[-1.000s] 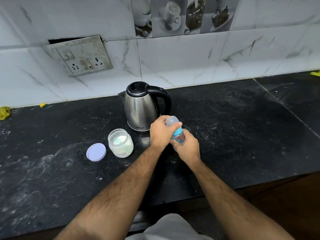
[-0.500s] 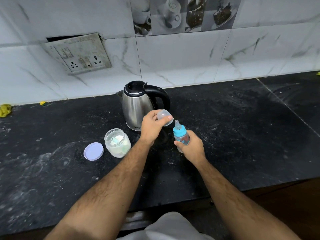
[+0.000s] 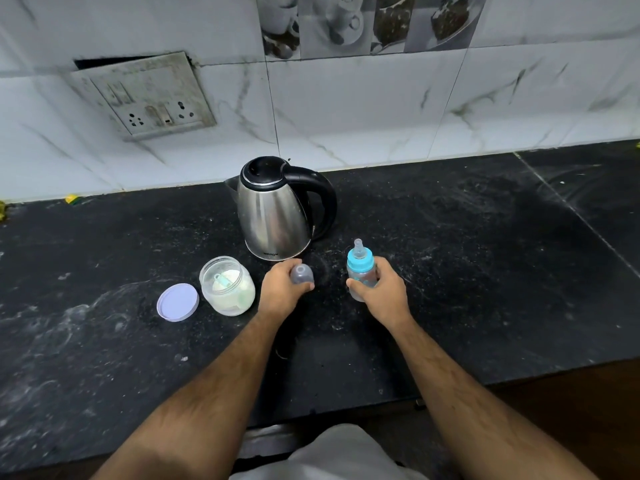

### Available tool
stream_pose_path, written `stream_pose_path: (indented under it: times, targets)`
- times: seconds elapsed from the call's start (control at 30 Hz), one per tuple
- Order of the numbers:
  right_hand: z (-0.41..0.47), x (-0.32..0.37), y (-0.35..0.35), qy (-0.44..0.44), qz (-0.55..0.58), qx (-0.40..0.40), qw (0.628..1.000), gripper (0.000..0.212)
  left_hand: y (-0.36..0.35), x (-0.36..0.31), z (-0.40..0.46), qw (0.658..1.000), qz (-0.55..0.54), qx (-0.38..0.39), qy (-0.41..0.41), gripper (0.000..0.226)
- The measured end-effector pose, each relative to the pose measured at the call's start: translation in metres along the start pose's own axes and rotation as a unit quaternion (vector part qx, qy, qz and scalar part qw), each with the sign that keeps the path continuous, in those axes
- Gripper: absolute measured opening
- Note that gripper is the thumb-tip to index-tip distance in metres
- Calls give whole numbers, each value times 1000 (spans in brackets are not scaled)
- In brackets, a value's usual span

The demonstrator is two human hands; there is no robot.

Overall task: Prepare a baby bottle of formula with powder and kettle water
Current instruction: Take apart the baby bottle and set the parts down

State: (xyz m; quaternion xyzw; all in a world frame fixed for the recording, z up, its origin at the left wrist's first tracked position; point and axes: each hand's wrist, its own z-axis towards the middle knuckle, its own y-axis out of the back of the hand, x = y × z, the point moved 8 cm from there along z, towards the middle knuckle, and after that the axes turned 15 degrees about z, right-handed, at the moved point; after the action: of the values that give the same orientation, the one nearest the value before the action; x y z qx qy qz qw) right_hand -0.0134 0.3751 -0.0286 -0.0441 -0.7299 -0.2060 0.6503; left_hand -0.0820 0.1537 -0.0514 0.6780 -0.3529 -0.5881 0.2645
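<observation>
A small baby bottle (image 3: 361,270) with a blue collar and bare teat stands upright on the black counter (image 3: 485,271), and my right hand (image 3: 379,291) grips its body. My left hand (image 3: 282,291) holds the bottle's clear dome cap (image 3: 302,274) low at the counter, just in front of the steel kettle (image 3: 277,216). To the left stands an open jar of white powder (image 3: 228,285) with a scoop inside, and its lilac lid (image 3: 178,302) lies flat beside it.
A marble-tiled wall runs behind the counter, with a socket plate (image 3: 145,95) at upper left. The counter's front edge crosses under my forearms. Small yellow scraps (image 3: 71,199) lie at the far left by the wall.
My left hand pulled the clear cap off the bottle and carried it left and down to the counter. My right hand stayed on the bottle, whose teat now shows.
</observation>
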Motion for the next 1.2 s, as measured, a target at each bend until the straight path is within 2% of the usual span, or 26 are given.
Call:
stream_pose_path:
  times: [0.37,0.53,0.6,0.67,0.73,0.87,0.97,1.1,1.2]
  targets:
    - [0,-4,-5,-2,3,22,1000,49,-13,5,5,999,46,-3,-8,69]
    - [-1,-5,-6,1,3,27,1000,52,-8,2,-1,996,69,-22,-45,91]
    - [0,-6,-6,-2,8,29,1000,52,1,-3,-10,992,65,-76,-71,81]
    - [1,-8,-8,-8,15,38,999,51,12,-11,-19,984,52,-131,-107,61]
    - [1,-10,-12,-14,32,60,998,51,18,-18,-23,983,19,-142,-118,46]
    - [-4,-11,-24,-50,125,134,982,45,18,-35,-17,988,-119,-13,-100,40]
    - [-11,-7,-33,-80,207,188,957,40,15,-56,-17,962,-218,100,-131,44]
    - [-25,8,-44,-120,248,271,922,36,14,-79,-28,928,-244,222,-173,34]
    - [-31,16,-48,-140,267,320,898,43,14,-84,-33,909,-270,270,-168,30]
